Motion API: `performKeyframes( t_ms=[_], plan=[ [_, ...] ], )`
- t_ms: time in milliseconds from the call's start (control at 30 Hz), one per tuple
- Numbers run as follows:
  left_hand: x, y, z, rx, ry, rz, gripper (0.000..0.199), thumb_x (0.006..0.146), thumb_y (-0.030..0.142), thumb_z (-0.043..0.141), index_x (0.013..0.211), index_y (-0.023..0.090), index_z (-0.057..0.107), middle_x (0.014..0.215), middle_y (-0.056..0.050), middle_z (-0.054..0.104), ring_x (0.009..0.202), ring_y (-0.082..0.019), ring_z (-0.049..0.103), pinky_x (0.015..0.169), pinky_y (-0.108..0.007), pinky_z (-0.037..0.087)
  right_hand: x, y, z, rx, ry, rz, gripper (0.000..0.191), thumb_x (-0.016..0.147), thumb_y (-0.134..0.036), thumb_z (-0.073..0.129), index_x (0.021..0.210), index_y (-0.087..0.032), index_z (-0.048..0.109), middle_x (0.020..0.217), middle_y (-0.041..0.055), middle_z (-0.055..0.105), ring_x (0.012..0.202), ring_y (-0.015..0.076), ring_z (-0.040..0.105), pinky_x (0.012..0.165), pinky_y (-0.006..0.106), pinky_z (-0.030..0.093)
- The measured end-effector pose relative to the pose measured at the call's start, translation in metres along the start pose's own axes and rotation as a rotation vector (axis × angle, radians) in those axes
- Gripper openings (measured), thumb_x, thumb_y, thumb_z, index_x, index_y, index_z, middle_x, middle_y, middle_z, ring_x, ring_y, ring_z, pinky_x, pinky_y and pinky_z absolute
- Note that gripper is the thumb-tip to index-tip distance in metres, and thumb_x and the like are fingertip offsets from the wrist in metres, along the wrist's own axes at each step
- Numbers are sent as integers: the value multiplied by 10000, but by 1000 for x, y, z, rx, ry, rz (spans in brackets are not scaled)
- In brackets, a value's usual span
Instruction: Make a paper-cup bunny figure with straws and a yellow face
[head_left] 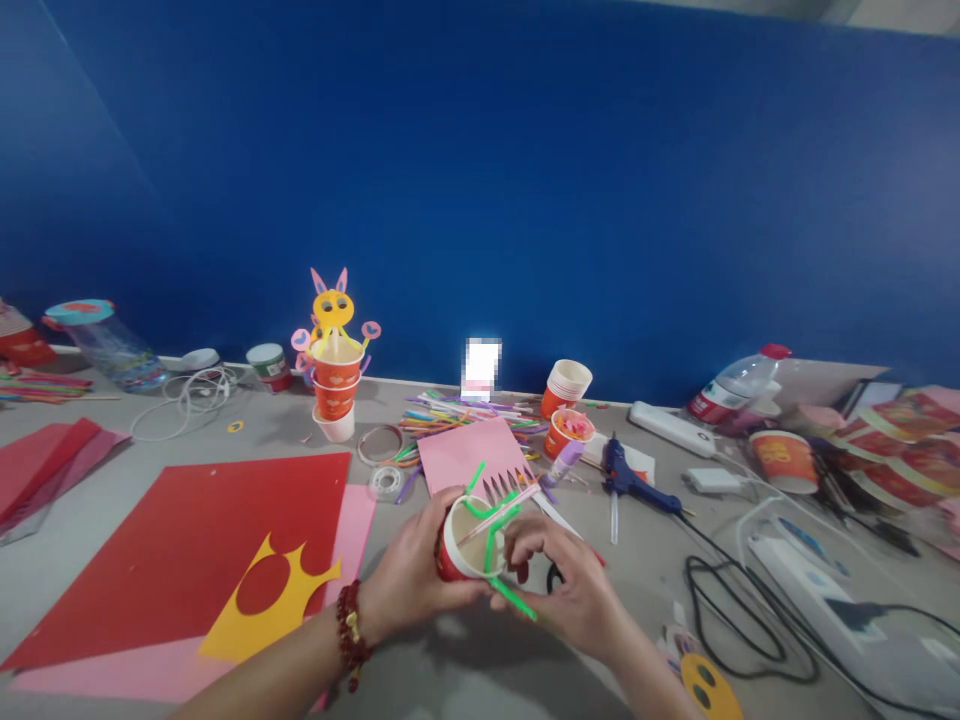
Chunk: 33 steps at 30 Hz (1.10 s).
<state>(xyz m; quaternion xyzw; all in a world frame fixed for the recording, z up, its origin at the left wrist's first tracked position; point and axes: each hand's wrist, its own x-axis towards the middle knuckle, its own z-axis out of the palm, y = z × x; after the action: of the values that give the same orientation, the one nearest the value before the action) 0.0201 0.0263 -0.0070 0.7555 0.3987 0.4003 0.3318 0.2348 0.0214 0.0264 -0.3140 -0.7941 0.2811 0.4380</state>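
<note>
My left hand is wrapped round a red-and-white paper cup, its open mouth tilted up toward me. Bent green pipe cleaners cross the cup's mouth, and one end sticks out at the lower right. A thin pale pink stick lies slantwise over the opening. On the cup's right side, my right hand has its fingers curled, with the thumb at the lower green piece. Its fingertips are partly hidden, so the exact grip is hard to see.
A stacked-cup figure with a yellow face stands at the back left. Red paper and a yellow cut-out lie left. Pink paper, tape and a glue gun with a trailing cord are beyond my hands.
</note>
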Motion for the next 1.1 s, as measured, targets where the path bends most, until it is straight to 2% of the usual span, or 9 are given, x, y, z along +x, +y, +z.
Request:
performKeyframes(
  t_ms=[200,433,567,800,1100],
  plan=[
    [-2,-3,1,58,7,-7,851,673,352,820,1359,237,329,1338,-128,568,1192,-304,593,1003,-429,487,-3,6,0,5,-35,-1,300,737,-274,841,809,-237,552,808,-12,639,653,124,583,571,211,469],
    [-2,-1,1,69,6,24,823,698,371,801,1363,239,334,1329,-126,582,1202,-306,590,1004,-431,487,-4,7,4,27,29,-38,283,752,-304,823,805,-233,555,749,-18,617,629,124,567,574,214,472],
    [-3,-3,2,77,7,47,831,699,375,801,1372,229,337,1345,-144,568,1228,-323,572,1018,-444,477,-4,6,4,27,41,-67,262,752,-300,822,838,-233,584,787,-5,642,638,125,582,580,208,495],
    [-5,-10,6,96,10,67,853,703,363,800,1393,242,313,1349,-138,566,1225,-313,576,1016,-438,484,-7,10,5,40,41,-51,172,778,-211,773,883,-238,640,810,15,682,702,156,645,660,235,537],
    [-8,-13,7,125,24,61,836,705,373,792,1388,217,336,1356,-158,560,1233,-327,570,1022,-466,485,-12,14,4,-20,50,-35,153,759,-214,788,858,-231,672,857,38,723,793,184,684,764,256,548]
  ],
)
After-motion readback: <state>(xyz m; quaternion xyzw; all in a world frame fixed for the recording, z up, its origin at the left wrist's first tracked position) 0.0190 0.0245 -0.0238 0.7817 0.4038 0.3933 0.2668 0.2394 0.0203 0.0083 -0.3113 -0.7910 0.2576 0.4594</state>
